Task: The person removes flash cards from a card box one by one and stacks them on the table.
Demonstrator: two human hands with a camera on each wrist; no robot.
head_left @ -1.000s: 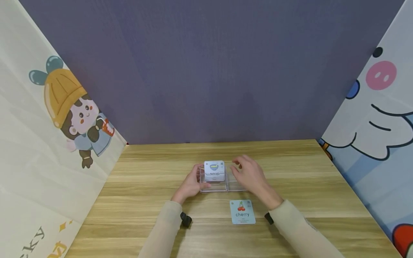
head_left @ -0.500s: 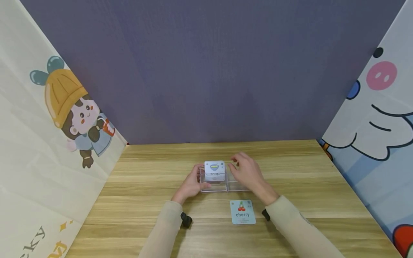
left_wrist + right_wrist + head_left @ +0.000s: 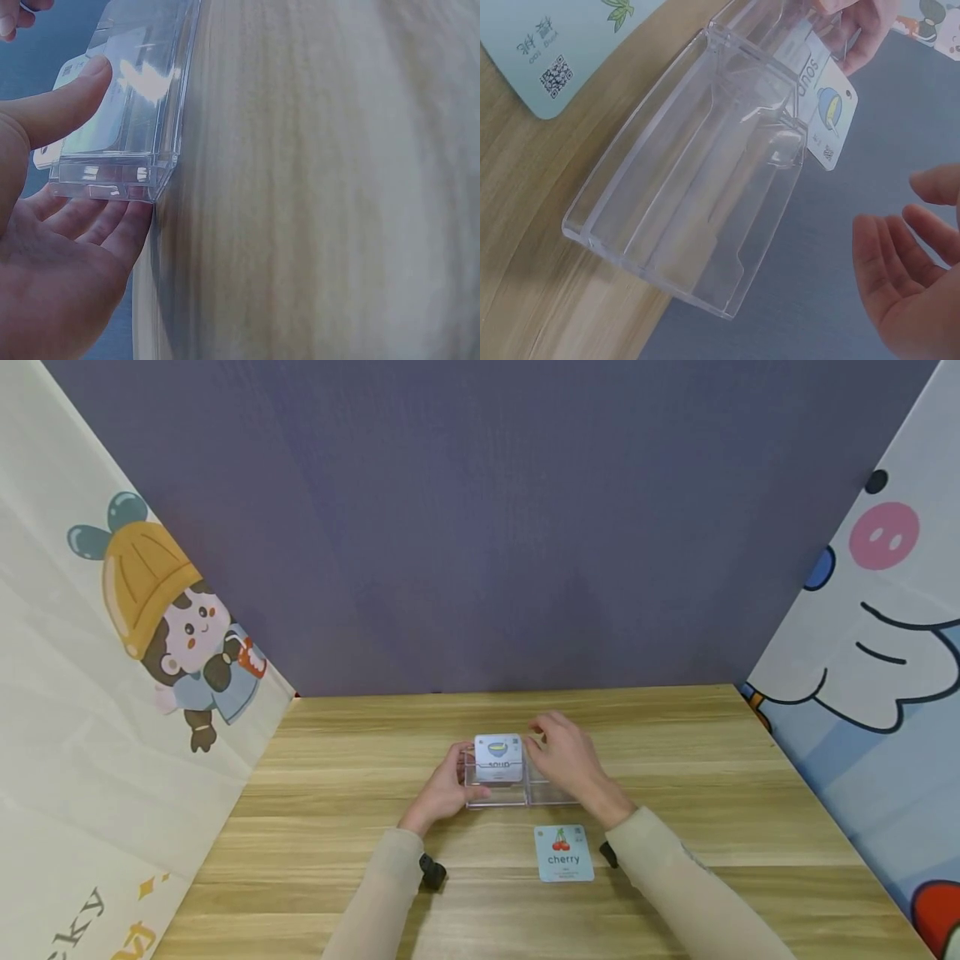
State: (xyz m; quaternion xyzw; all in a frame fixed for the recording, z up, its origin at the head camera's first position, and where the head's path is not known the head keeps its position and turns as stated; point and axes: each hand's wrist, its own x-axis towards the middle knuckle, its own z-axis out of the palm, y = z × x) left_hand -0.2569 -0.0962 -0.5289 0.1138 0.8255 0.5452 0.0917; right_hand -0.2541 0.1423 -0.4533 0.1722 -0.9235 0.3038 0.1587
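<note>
A clear plastic card holder (image 3: 553, 792) with two side-by-side compartments stands on the table. My left hand (image 3: 442, 788) grips its left end; in the left wrist view the thumb (image 3: 67, 105) lies across the front and the fingers are at the end and behind. A white soup card (image 3: 498, 750) stands in the left compartment, its top above the rim. My right hand (image 3: 567, 757) hovers behind the right compartment, near the card's right edge. In the right wrist view its loosely bent fingers (image 3: 881, 259) hold nothing and are apart from the card and the holder.
A light-blue cherry card (image 3: 564, 853) lies flat on the wooden table (image 3: 360, 752), in front of the holder's right half. Behind the table rises a dark blue-grey panel (image 3: 480, 527). Printed cloths (image 3: 90, 710) hang at both sides.
My right hand has drifted a little left and away from me, closer to the soup card. The left hand, the holder and both cards have stayed put.
</note>
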